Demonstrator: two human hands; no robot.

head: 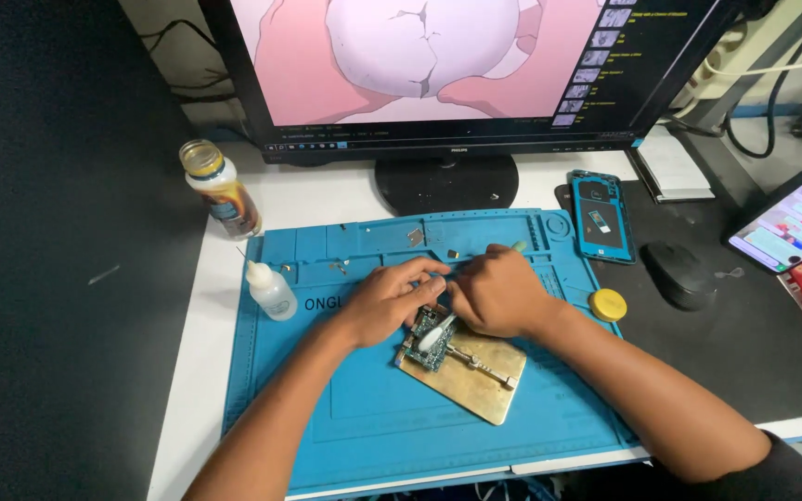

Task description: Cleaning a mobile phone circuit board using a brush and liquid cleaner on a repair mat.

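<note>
A small green circuit board (427,341) is clamped at the left end of a brass holder plate (475,376) on a blue repair mat (373,417). My left hand (392,297) rests on the mat just left of the board, fingers curled toward it. My right hand (498,292) hovers over the board's upper edge, closed around a slim tool with a pale tip (435,334) that touches the board. A light handle end (518,247) sticks out beyond the knuckles.
A small squeeze bottle (269,289) and a capped jar (220,190) stand at the mat's left. A monitor stand (446,181) sits behind. To the right lie an opened blue phone (601,215), a yellow disc (608,303), a black mouse (679,275) and a tablet (795,218).
</note>
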